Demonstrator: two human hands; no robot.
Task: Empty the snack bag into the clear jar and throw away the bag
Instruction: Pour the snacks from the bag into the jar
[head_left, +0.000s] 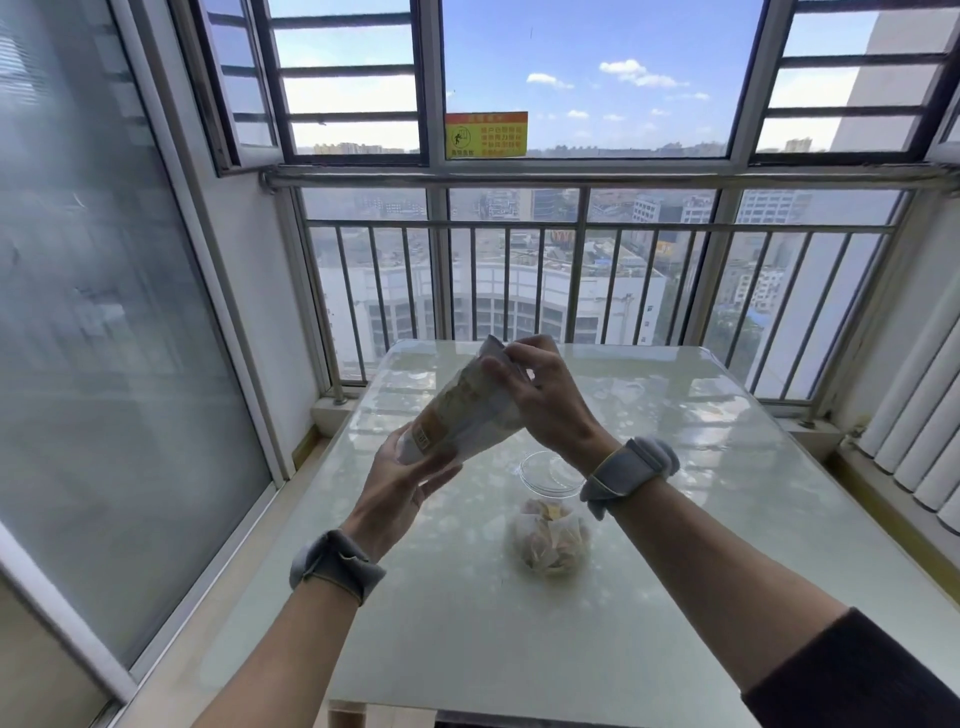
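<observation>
Both hands hold the snack bag (462, 415) above the table (727, 467) — left hand (410, 478) gripping its lower end, right hand (540, 395) pinching its upper end. Below stands the clear jar (551, 514), open-mouthed, snacks inside.

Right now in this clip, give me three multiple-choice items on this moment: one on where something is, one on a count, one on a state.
1. Where is the clear jar?
A. on the table, below the raised bag
B. on the window ledge
C. in the left hand

2. How many hands hold the snack bag?
A. none
B. one
C. two

3. What state is the jar in?
A. lidded and empty
C. lying on its side
B. open, with snacks in its lower part

Answers:
1. A: the jar stands on the pale table, under and between the arms.
2. C: the left hand grips the bag's lower end and the right hand grips its upper end.
3. B: its round mouth shows no lid, and wrapped snacks fill the bottom.
</observation>
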